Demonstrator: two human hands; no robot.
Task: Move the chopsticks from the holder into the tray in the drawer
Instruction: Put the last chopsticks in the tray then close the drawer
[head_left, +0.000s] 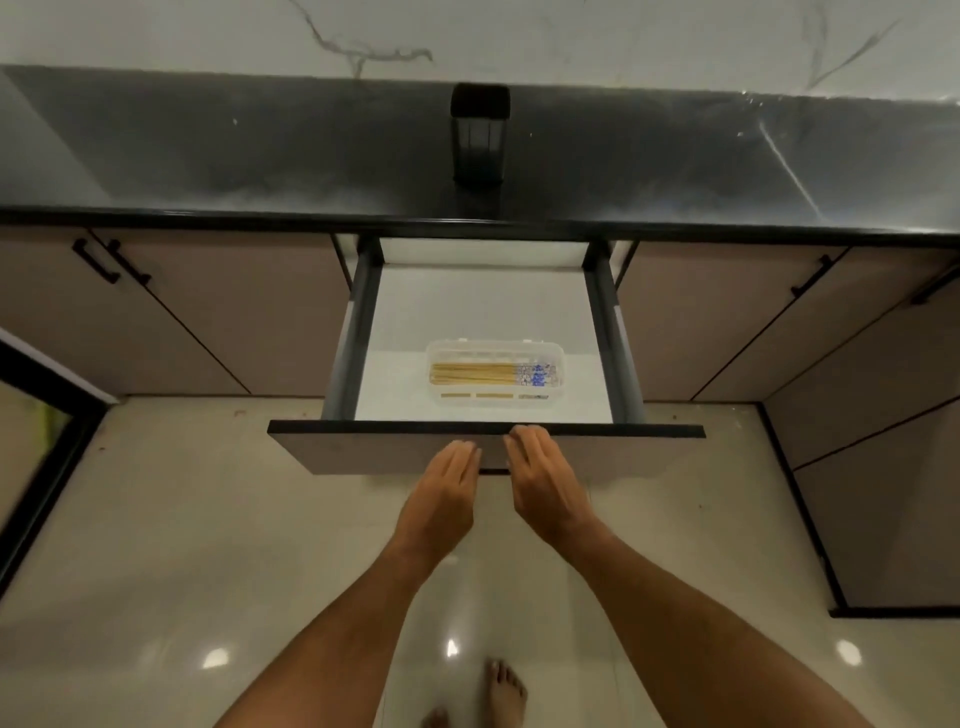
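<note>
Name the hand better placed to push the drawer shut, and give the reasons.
Right, narrowly. The right hand has its fingertips at the top edge of the drawer front; the left hand sits slightly lower on the panel. Both are open and empty. The chopsticks already lie in the tray.

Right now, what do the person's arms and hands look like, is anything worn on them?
Both forearms are bare for as far as the view shows, with no sleeves in sight. The left hand and the right hand wear no gloves, and no watch, bracelet or ring is visible. Fingers look slim with short nails. No markings or cables show.
</note>
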